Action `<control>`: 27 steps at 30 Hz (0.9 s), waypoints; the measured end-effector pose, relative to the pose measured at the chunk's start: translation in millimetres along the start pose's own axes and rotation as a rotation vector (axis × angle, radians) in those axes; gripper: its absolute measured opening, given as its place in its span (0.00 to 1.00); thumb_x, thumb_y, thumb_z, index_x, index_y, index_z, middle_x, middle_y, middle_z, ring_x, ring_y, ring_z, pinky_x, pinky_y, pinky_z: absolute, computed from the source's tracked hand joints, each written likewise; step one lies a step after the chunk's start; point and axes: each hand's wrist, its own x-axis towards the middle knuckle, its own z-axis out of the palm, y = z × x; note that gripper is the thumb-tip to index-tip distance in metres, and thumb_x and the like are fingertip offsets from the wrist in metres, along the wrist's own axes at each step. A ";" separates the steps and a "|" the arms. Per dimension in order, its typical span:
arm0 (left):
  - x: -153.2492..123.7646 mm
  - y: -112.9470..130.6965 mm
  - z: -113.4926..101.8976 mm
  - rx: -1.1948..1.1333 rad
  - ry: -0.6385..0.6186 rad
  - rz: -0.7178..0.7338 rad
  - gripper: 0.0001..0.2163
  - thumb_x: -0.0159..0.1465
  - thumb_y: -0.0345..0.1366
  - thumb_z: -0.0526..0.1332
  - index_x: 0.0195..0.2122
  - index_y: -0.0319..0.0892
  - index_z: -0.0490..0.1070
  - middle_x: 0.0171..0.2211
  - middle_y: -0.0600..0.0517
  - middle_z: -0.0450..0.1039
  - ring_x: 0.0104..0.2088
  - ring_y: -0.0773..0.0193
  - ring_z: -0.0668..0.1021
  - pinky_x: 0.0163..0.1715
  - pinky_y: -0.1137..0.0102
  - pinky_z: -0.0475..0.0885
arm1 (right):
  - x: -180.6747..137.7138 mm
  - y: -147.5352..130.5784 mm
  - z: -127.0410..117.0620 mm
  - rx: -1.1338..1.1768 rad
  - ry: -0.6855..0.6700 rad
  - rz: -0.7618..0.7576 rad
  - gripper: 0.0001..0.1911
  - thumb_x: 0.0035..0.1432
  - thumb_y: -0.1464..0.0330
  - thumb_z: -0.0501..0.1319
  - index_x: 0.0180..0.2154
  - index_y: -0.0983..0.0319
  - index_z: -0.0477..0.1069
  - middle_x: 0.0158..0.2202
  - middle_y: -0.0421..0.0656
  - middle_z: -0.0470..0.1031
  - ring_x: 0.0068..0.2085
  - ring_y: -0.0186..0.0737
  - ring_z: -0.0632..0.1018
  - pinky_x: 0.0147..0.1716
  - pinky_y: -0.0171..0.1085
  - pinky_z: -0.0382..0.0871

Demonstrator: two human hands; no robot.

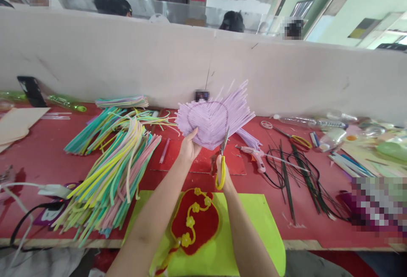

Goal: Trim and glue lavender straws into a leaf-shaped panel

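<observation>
A fan-shaped sheet of lilac pipe cleaners (208, 120), with a heart outline drawn on it, is held up over the red table. My left hand (190, 146) pinches its lower left edge, thumb on the near face. In my right hand (221, 171) are yellow-handled scissors (222, 162), their blades pointing up at the sheet's lower right edge. Whether the blades are parted I cannot tell. Below my forearms a red fuzzy piece with yellow trim and flowers (195, 222) lies on a lime-green sheet (254, 226).
Bundles of coloured pipe cleaners (104, 179) are heaped at left. To the right lie a pink glue gun (256, 156), dark stems (288, 179), a second pair of scissors (299, 141) and plastic bottles (299, 121). A pale partition (127, 60) rises behind the table (330, 230), with people's heads beyond.
</observation>
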 end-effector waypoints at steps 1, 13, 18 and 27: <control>0.2 -0.2 -0.2 -0.002 0.001 -0.004 0.13 0.61 0.27 0.59 0.47 0.38 0.73 0.48 0.46 0.78 0.57 0.56 0.72 0.61 0.59 0.64 | 0.3 0.2 -0.3 -0.008 0.005 0.002 0.33 0.44 0.34 0.54 0.29 0.58 0.66 0.17 0.34 0.60 0.17 0.33 0.64 0.15 0.34 0.58; 0.8 -5.0 -0.4 -0.018 0.014 -0.027 0.13 0.62 0.28 0.58 0.48 0.39 0.73 0.47 0.48 0.78 0.56 0.58 0.73 0.61 0.60 0.65 | -2.4 -1.8 1.0 0.058 0.071 0.067 0.32 0.44 0.35 0.55 0.28 0.58 0.62 0.16 0.33 0.61 0.15 0.30 0.63 0.12 0.32 0.58; -1.0 -7.3 0.5 -0.013 0.011 -0.037 0.13 0.62 0.28 0.59 0.48 0.38 0.73 0.46 0.47 0.79 0.54 0.58 0.75 0.60 0.61 0.65 | -3.4 -0.8 1.7 0.053 0.085 0.036 0.30 0.48 0.37 0.55 0.27 0.58 0.62 0.17 0.33 0.62 0.14 0.30 0.63 0.12 0.32 0.59; -3.4 -11.5 3.7 -0.031 0.035 -0.037 0.13 0.62 0.27 0.58 0.48 0.37 0.73 0.44 0.47 0.79 0.54 0.59 0.75 0.60 0.63 0.65 | -0.5 3.2 0.7 0.045 0.110 0.041 0.31 0.48 0.36 0.53 0.23 0.58 0.58 0.14 0.32 0.58 0.14 0.30 0.61 0.11 0.32 0.58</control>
